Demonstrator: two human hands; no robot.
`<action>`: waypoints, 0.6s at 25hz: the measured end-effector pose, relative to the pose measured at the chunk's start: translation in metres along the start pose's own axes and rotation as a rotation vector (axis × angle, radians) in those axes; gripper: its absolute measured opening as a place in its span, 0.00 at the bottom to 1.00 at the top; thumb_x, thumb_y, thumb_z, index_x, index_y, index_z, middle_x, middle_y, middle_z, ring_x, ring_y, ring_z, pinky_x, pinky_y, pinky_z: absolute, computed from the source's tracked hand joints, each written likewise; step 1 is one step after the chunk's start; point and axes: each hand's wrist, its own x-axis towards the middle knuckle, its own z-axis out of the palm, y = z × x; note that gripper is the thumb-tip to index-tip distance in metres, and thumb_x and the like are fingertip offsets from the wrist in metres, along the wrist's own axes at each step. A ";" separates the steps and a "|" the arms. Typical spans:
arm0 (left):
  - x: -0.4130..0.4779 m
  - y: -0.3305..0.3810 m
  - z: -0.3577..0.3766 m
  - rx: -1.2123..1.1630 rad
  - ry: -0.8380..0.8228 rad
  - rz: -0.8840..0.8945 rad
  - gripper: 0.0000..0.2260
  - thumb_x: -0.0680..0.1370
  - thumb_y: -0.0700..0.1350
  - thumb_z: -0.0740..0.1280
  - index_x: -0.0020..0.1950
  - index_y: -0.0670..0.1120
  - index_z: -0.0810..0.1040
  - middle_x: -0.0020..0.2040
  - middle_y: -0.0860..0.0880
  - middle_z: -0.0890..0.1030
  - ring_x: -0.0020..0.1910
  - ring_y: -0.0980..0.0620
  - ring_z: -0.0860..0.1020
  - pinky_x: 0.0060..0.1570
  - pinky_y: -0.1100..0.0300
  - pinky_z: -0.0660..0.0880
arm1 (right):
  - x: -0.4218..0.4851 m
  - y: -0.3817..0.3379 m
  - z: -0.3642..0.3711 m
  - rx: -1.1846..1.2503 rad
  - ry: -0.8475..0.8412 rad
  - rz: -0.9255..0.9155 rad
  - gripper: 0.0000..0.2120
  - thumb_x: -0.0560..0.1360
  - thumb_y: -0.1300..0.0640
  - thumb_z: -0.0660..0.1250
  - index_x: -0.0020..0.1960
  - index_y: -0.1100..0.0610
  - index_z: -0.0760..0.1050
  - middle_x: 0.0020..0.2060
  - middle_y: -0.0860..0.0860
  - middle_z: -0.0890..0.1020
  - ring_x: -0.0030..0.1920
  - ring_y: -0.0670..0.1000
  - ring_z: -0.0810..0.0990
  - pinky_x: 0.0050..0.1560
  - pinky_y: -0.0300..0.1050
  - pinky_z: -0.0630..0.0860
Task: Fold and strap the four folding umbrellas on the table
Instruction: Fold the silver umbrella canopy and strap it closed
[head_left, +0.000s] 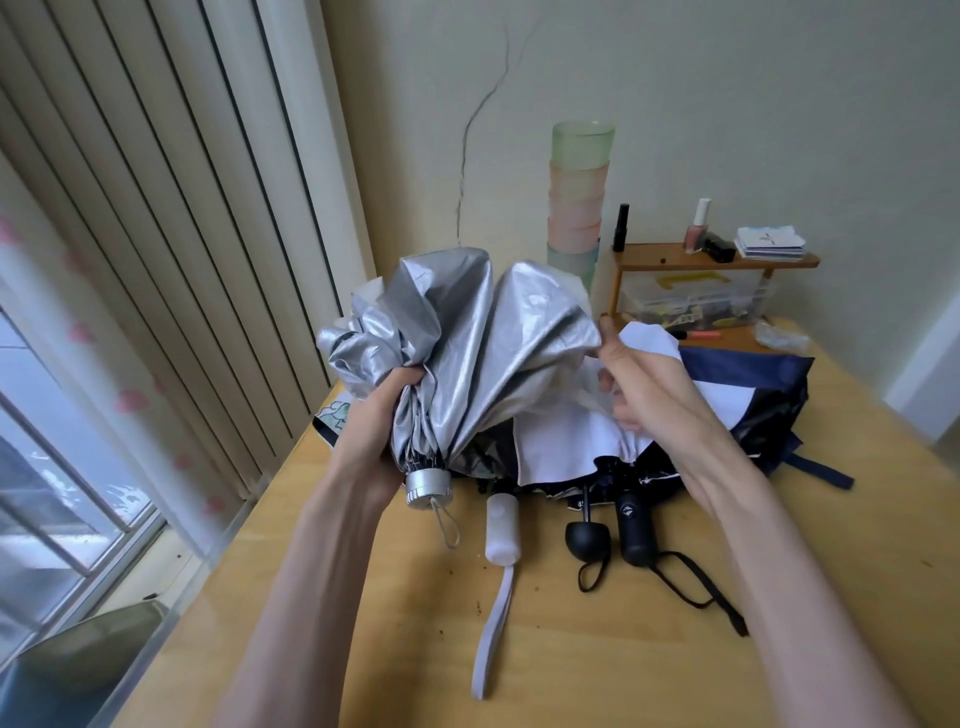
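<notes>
Silver umbrella (467, 353): collapsed but not folded. Canopy loose and crumpled, shiny silver side out, bunched in big folds, no strap round it. Short silver handle (427, 488) points down toward the camera, with a thin wire loop (448, 525) hanging off its end. It is held up off the counter (571, 675), not resting on it.

Left hand (384, 415): wrapped round the gathered canopy just above the silver handle, fingers (405, 376) curled tight into the fabric.

Right hand (639, 384): at the silver umbrella's right edge, thumb and forefinger pinching a canopy fold. Its other fingers are loosely curled; cannot tell if they hold the white fabric behind them.

Other three umbrellas lie in a heap on the counter, under and right of the silver umbrella, all unfolded:
- white handle (501, 530) with a long white strap (493, 634), just right of the silver handle
- black knob handle (587, 540), further right
- black cylinder handle (636, 530), beside the knob, black strap trailing
- navy canopy (753, 374) and white fabric piled at the far right

Behind the silver umbrella: stack of pastel cups (579, 197) and a small wooden shelf (717, 260).
</notes>
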 end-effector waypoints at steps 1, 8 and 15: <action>-0.001 -0.001 0.004 0.018 -0.011 0.014 0.04 0.80 0.43 0.71 0.52 0.44 0.81 0.44 0.44 0.85 0.39 0.45 0.84 0.42 0.51 0.82 | -0.001 -0.001 0.004 0.022 -0.004 -0.007 0.21 0.75 0.34 0.69 0.51 0.52 0.82 0.38 0.51 0.80 0.35 0.41 0.74 0.39 0.33 0.70; -0.019 -0.019 0.038 0.186 -0.298 0.041 0.39 0.70 0.69 0.74 0.72 0.44 0.76 0.66 0.44 0.84 0.65 0.44 0.83 0.65 0.48 0.80 | -0.001 0.002 0.060 -0.068 0.158 -0.107 0.11 0.74 0.56 0.79 0.47 0.48 0.78 0.43 0.45 0.86 0.45 0.41 0.84 0.45 0.38 0.80; -0.011 -0.026 0.037 0.025 -0.195 -0.062 0.18 0.82 0.49 0.70 0.69 0.40 0.81 0.64 0.38 0.84 0.66 0.36 0.81 0.66 0.42 0.79 | -0.008 -0.003 0.055 0.202 -0.075 -0.153 0.12 0.75 0.63 0.79 0.56 0.55 0.82 0.51 0.56 0.88 0.53 0.51 0.88 0.53 0.45 0.83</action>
